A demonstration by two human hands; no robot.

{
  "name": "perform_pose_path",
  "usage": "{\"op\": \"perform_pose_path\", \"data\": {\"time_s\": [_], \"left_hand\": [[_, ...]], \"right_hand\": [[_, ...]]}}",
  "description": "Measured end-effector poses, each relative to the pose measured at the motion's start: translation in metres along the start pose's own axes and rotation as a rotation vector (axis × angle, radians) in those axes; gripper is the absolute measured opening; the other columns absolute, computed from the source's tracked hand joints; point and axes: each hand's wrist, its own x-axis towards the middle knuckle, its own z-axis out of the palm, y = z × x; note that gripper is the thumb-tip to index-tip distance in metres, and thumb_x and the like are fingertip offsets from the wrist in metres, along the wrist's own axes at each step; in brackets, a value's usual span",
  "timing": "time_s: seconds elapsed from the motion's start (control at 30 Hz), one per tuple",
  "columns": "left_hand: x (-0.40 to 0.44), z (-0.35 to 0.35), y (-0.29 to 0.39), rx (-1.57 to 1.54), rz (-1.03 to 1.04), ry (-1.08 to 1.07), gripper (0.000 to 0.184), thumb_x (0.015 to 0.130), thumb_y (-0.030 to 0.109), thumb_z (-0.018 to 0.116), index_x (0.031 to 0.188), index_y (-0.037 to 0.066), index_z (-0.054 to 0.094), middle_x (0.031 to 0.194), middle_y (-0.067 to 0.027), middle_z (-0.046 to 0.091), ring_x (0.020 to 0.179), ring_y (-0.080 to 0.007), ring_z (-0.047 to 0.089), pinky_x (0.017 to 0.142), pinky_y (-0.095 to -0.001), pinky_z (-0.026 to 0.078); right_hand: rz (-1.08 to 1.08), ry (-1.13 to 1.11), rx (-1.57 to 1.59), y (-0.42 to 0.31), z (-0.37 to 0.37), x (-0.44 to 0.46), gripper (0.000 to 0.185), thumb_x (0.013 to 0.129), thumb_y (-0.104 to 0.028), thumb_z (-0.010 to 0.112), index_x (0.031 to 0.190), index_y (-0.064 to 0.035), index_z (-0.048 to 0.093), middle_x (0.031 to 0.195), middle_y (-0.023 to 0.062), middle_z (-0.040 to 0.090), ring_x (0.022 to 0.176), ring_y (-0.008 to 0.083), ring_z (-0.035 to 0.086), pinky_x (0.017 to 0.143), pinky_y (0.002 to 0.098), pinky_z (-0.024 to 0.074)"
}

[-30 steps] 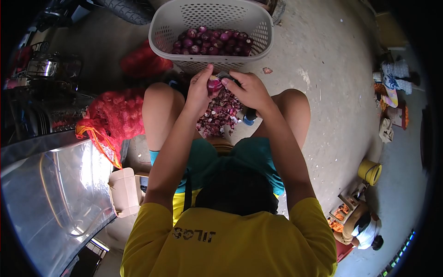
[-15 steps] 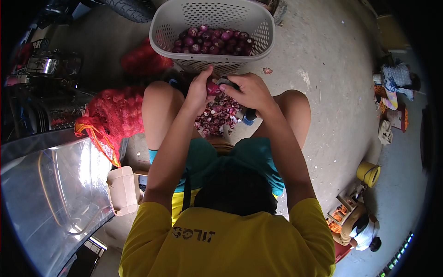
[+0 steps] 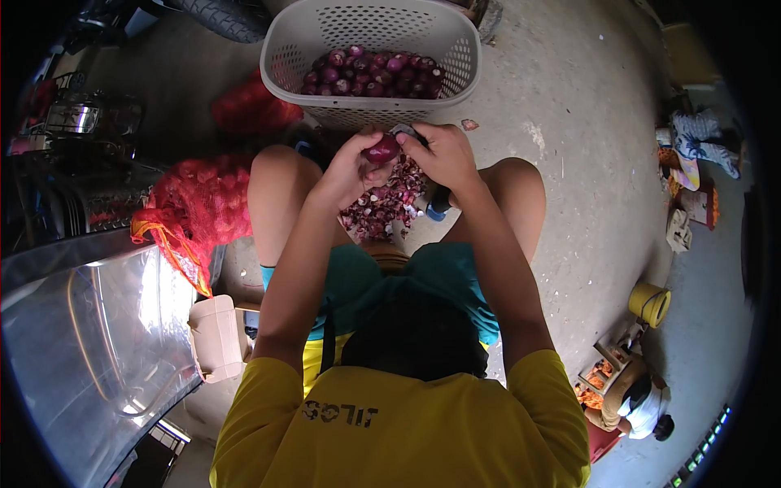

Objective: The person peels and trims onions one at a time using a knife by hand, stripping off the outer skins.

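Note:
My left hand [image 3: 355, 169] has its fingers wrapped round a red onion [image 3: 382, 149]. Close against it on the right, my right hand [image 3: 443, 153] is closed on a small dark tool with a greyish blade [image 3: 402, 130], partly covered by the fingers. Below both hands, a heap of onion skins [image 3: 386, 203] lies on the floor between my legs. Just beyond the hands stands a light perforated basket [image 3: 370, 103] with many red onions [image 3: 374, 75] inside.
Red mesh sacks [image 3: 207, 199] of onions lie at the left, near a shiny metal panel [image 3: 98, 350] and a cardboard piece [image 3: 217, 337]. A tyre [image 3: 224, 18] is at the top. On the right are a yellow bucket [image 3: 649, 304] and another person [image 3: 639, 403].
The onion has turned in my left hand and shows a smooth, dark side. My left hand has tilted, and its thumb now lies over the onion. My right hand stays close beside it.

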Motion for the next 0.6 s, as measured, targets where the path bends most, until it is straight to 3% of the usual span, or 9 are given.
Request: {"op": "perform_pose_path", "data": {"time_s": [0.13, 0.43, 0.53, 0.6], "left_hand": [[0.001, 0.0021, 0.0003, 0.012, 0.014, 0.019, 0.044, 0.093, 0.046, 0.04, 0.088, 0.004, 0.052, 0.068, -0.002, 0.049, 0.045, -0.008, 0.034, 0.045, -0.0225, 0.027], [0.0053, 0.0044, -0.0045, 0.311, 0.138, 0.083, 0.052, 0.097, 0.052, 0.025, 0.083, 0.01, 0.051, 0.054, 0.0019, 0.042, 0.043, -0.0052, 0.032, 0.041, -0.0216, 0.022], [0.0058, 0.0024, -0.0029, 0.36, 0.101, 0.142, 0.051, 0.095, 0.054, 0.029, 0.083, 0.01, 0.053, 0.055, 0.003, 0.042, 0.045, -0.0056, 0.032, 0.041, -0.0224, 0.021], [0.0075, -0.0025, -0.0028, 0.346, 0.058, 0.137, 0.05, 0.095, 0.053, 0.03, 0.082, 0.011, 0.053, 0.054, 0.0032, 0.042, 0.045, -0.0057, 0.032, 0.042, -0.0224, 0.021]], "right_hand": [[-0.017, -0.008, 0.154, -0.0004, 0.0, -0.0006, 0.031, 0.085, -0.034, 0.06, 0.076, -0.0036, 0.059, 0.065, 0.0179, 0.056, 0.062, 0.0373, 0.056, 0.055, 0.0417, 0.0426], [0.062, -0.115, 0.341, -0.0039, -0.0043, -0.0079, 0.024, 0.089, -0.024, 0.053, 0.104, -0.0049, 0.053, 0.082, 0.0218, 0.058, 0.077, 0.0409, 0.056, 0.064, 0.0423, 0.0439], [-0.119, -0.083, 0.227, -0.0001, -0.0012, -0.0066, 0.021, 0.091, -0.016, 0.052, 0.105, -0.0015, 0.052, 0.07, 0.013, 0.056, 0.065, 0.0222, 0.057, 0.062, 0.0334, 0.0439], [-0.097, -0.126, 0.172, -0.004, -0.0045, -0.006, 0.025, 0.089, -0.025, 0.054, 0.1, -0.0029, 0.054, 0.077, 0.0179, 0.058, 0.074, 0.0335, 0.057, 0.064, 0.0395, 0.0441]]}}
